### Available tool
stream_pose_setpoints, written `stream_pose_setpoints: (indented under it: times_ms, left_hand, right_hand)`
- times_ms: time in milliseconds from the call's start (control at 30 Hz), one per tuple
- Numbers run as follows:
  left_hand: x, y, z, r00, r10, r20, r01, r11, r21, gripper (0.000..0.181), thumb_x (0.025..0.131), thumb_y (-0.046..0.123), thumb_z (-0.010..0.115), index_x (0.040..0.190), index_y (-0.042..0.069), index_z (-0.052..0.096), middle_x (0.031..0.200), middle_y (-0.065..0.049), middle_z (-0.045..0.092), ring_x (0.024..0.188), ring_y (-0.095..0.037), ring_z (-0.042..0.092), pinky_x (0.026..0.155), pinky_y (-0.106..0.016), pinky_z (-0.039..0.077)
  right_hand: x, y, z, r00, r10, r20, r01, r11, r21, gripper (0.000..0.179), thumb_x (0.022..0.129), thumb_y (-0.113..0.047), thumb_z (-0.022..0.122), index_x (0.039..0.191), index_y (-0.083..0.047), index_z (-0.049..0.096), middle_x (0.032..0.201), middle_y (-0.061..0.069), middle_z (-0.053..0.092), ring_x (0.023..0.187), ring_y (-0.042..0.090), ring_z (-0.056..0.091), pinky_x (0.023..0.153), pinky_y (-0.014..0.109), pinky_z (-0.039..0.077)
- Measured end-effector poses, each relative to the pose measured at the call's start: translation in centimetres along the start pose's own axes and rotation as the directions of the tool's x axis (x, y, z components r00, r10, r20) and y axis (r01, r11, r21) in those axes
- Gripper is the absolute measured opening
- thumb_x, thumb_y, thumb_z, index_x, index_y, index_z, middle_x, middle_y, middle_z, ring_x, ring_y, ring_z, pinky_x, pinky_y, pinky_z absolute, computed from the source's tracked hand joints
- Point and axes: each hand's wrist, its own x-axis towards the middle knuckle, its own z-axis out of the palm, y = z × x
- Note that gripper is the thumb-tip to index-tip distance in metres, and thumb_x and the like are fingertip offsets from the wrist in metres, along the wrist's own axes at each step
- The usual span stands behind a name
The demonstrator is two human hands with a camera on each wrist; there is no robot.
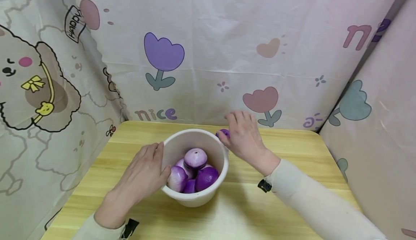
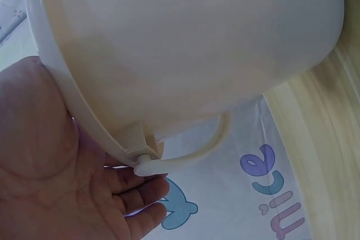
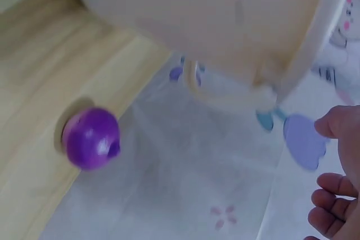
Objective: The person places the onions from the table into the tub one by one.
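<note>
A white bucket (image 1: 194, 201) stands on the table with several purple-and-white onions (image 1: 207, 178) inside. My left hand (image 1: 143, 171) rests at the left of its rim, thumb at the edge. In the left wrist view the palm lies along the rim and the fingertips are beside the hinge of the handle (image 2: 197, 155). Behind the bucket's right side, another purple onion (image 3: 93, 139) sits on the tabletop near the back edge. My right hand (image 1: 243, 135) hovers above that onion, thumb and fingers apart, holding nothing; in the head view it partly covers the onion.
The wooden table (image 1: 279, 204) ends at the back against a patterned curtain (image 1: 211, 52). More printed cloth hangs at the left (image 1: 48, 70) and right sides. Dark straps show at both wrists.
</note>
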Motion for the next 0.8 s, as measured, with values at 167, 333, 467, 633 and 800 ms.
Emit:
stream_pose_setpoints:
  times_ms: [167,333,467,633,800]
  left_hand:
    - [-0.1,0.0,-0.1,1.0,-0.019,0.012,0.019,1.0,-0.017,0.074,0.096,0.029,0.069,0.149,-0.017,0.044,0.145,-0.036,0.054,0.136,-0.049,0.05,0.119,-0.061,0.039]
    - [-0.1,-0.1,0.0,1.0,-0.014,0.016,0.015,1.0,-0.019,0.075,0.096,0.029,0.068,0.15,-0.017,0.044,0.145,-0.037,0.054,0.136,-0.05,0.05,0.119,-0.061,0.04]
    - [-0.1,0.0,-0.1,0.999,-0.023,0.025,0.023,0.999,-0.031,0.075,0.097,0.03,0.067,0.151,-0.017,0.042,0.146,-0.037,0.053,0.137,-0.049,0.049,0.12,-0.061,0.039]
    - [-0.2,0.0,-0.1,0.999,-0.036,0.039,0.038,0.998,-0.046,0.076,0.098,0.03,0.067,0.152,-0.016,0.041,0.148,-0.037,0.051,0.139,-0.05,0.048,0.121,-0.062,0.038]
    - [-0.3,0.1,-0.1,0.998,-0.042,0.037,0.044,0.998,-0.053,0.075,0.098,0.029,0.067,0.152,-0.016,0.041,0.148,-0.037,0.051,0.139,-0.049,0.048,0.121,-0.062,0.038]
  right_hand:
    - [0.2,2.0,0.3,0.999,0.052,0.01,-0.052,0.999,0.005,0.05,0.085,-0.033,0.084,0.117,0.001,0.065,0.113,0.017,0.065,0.1,0.038,0.055,0.083,0.05,0.045]
    - [-0.1,3.4,1.0,0.994,0.087,0.06,-0.086,0.996,-0.026,0.056,0.085,-0.035,0.086,0.121,0.002,0.064,0.118,0.018,0.066,0.106,0.039,0.056,0.088,0.053,0.047]
    - [-0.3,4.3,1.9,0.991,0.097,0.095,-0.092,0.994,-0.06,0.059,0.086,-0.038,0.086,0.123,0.002,0.064,0.119,0.019,0.065,0.109,0.039,0.057,0.092,0.054,0.047]
    - [-0.5,5.5,3.4,0.983,0.112,0.147,-0.098,0.99,-0.101,0.061,0.086,-0.039,0.085,0.126,0.001,0.062,0.123,0.018,0.064,0.114,0.039,0.056,0.097,0.054,0.046]
    - [-1.1,6.6,5.1,0.969,0.109,0.22,-0.078,0.986,-0.145,0.066,0.087,-0.043,0.082,0.13,0.002,0.061,0.126,0.019,0.062,0.117,0.039,0.056,0.102,0.055,0.046]
